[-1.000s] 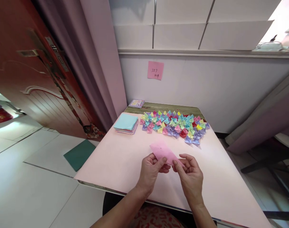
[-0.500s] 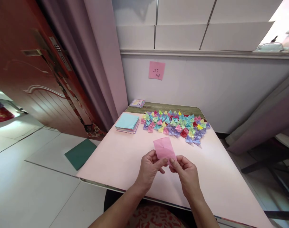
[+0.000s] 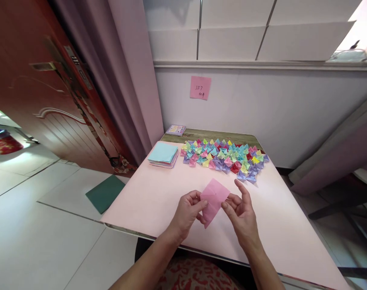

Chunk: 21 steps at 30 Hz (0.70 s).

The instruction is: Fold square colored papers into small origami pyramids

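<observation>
At a table under a pale pink cover. Sits at the table's near edge, patterned clothing showing just below it. Above the near half of the table, holds a small sheet of pink paper, one corner pointing down toward the near edge. Pinches the sheet's left side in the left hand, thumb in front and fingers behind, probably for a steady hold without crumpling. Rests the right hand against the sheet's right side, one finger raised, perhaps to leave most of the face uncovered; cannot tell about a firm pinch there.

Farther along the table's left side, a stack of paper, light blue on top, likely there for easy reach. Across the far half of the table, many small folded pieces in mixed colours, packed close, presumably to stay out of the hands' way. At the table's far left corner, a low pile of printed cards or booklets. Behind the table, on the wall, a handwritten pink note, apparently hung for reading from the seat.
</observation>
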Available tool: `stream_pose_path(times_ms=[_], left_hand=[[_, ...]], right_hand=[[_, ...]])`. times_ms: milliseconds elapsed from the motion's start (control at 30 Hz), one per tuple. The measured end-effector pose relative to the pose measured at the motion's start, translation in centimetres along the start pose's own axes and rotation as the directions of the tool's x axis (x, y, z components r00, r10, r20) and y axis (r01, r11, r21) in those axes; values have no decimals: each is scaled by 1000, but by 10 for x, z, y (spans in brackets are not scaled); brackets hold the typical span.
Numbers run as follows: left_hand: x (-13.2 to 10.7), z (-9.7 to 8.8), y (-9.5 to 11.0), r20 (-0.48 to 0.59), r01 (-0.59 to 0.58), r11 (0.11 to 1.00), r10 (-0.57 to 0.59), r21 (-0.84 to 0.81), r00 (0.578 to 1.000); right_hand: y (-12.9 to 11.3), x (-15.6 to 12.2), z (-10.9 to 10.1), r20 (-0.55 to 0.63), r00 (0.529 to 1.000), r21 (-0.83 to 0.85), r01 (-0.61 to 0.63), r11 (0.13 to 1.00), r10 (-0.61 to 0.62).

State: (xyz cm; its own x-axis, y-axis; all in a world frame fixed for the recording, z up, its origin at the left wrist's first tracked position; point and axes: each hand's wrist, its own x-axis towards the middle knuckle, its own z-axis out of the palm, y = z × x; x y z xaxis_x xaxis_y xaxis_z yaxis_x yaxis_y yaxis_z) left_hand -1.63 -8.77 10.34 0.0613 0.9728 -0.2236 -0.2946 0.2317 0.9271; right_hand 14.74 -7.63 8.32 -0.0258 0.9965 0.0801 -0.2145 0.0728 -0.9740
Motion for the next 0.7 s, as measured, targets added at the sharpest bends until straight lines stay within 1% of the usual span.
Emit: stream_pose_path(times_ms=[67,133,233,333,400,500,600,700], left_hand=[[0,-3,-1,22,1,999,-2,48,1000],[0,-6,-3,30,-9,996,7,92,1000],[0,-8,-5,54,-39,991,32,130,998],[-3,-7,-5,70,-89,982,78,169,994],[-5,-5,-3,76,-128,970,115,204,990],[-7,-3,2,110,-210,945,188,252,976],[-9,-1,7,167,-290,902,248,320,954],[-8,-2,8,160,-285,897,244,338,957]], right_hand=[[-3,3,-5,75,997,-9,15,1000,-14],[-5,4,-9,108,994,-56,12,998,-5],[-4,3,-12,92,996,-98,11,995,-2],[-6,2,-11,90,996,-64,11,998,-5],[-8,1,-10,84,996,-74,17,997,-11],[-8,0,-11,66,997,-136,53,989,-44],[-8,1,-14,49,996,-230,79,970,-69],[-10,2,-18,91,996,-315,27,949,1]])
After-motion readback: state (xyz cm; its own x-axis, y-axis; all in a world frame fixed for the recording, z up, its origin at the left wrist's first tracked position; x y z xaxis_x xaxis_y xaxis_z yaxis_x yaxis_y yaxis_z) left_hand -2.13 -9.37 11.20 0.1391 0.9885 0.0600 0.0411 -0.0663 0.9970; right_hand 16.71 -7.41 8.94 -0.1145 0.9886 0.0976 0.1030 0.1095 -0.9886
